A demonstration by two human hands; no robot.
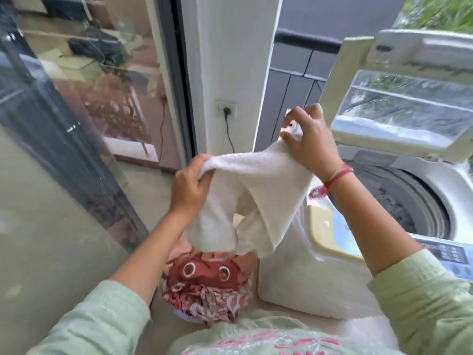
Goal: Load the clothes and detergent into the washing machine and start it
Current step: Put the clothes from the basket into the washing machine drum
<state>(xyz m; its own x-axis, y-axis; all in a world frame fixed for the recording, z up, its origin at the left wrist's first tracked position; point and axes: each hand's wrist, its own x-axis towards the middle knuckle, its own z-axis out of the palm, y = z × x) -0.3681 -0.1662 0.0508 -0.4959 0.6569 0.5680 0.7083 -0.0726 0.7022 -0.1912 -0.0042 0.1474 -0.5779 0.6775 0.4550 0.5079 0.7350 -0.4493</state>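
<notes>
At frame centre, holds white towel (258, 172) aloft: left grip (189, 187) curled round one end, right grip (311, 144) pinching the other; washing machine (455, 183) open, right.

A glass sliding door (84, 80) in a dark frame (51, 129) is seen along the left, its pane filled with reflections. A white pillar (230, 47) is set just beside it. A wall socket (225, 108) is fitted low on it, with a black cable (229, 135) plugged in and hung downward. The pale grey floor (146, 185) is lit by daylight. A dark panelled railing (291, 83) is seen behind, with greenery (442, 11) glimpsed beyond.
</notes>
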